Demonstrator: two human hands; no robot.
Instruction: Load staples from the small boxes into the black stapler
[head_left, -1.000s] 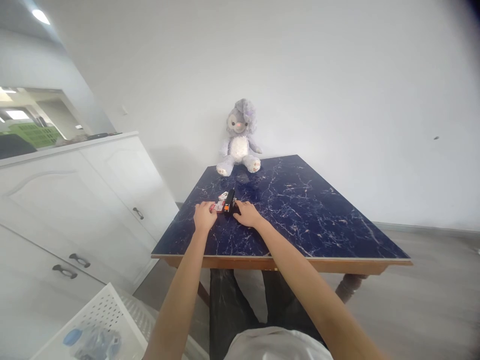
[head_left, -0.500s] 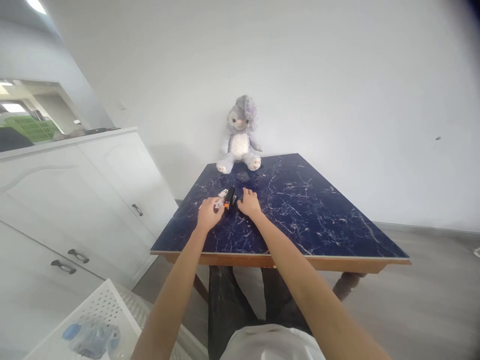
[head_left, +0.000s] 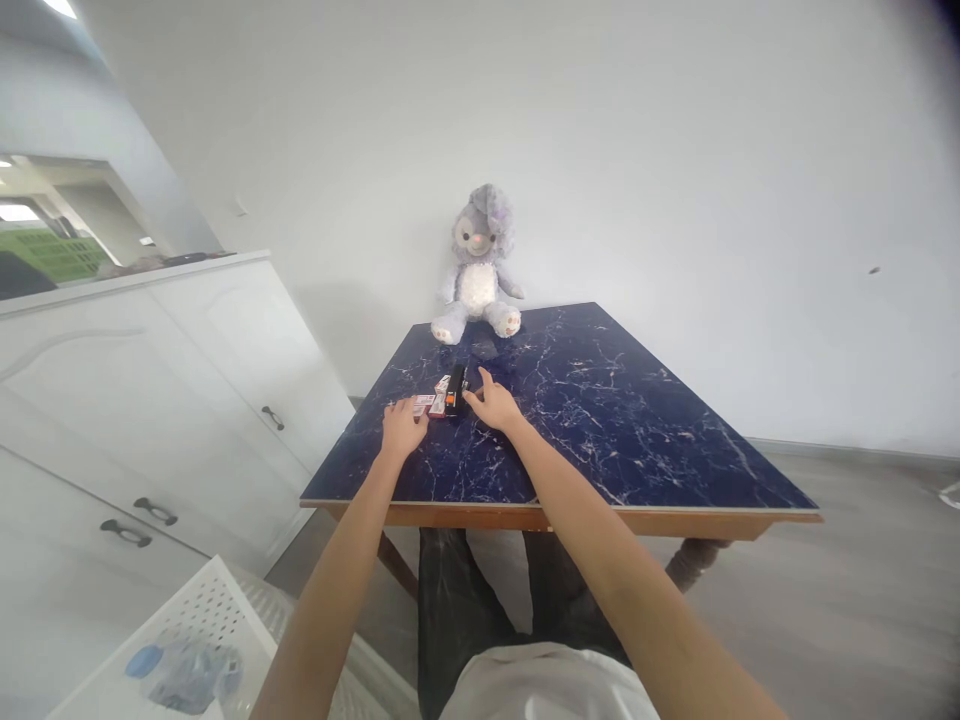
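Note:
A black box (head_left: 457, 381) with an orange patch stands on the dark blue marbled table (head_left: 615, 430). Against its left side lie several small red-and-white boxes (head_left: 438, 405), whose print is too small to read. My left hand (head_left: 403, 430) has its fingers and thumb closed around the left end of one of these, partly covering it. On the other side, my right hand (head_left: 495, 402) is open, index finger stretched out and thumb touching or very near the black box's right side.
A grey-purple plush toy (head_left: 478, 285) sits at the table's far edge against the wall. White cabinets (head_left: 217, 350) stand to the left. Below them, a white perforated basket (head_left: 214, 600) holds clear plastic with a blue cap (head_left: 144, 661).
My left hand has moved left, off the black box's side, uncovering more of the red-and-white boxes. My right hand has shifted slightly left towards the black box.

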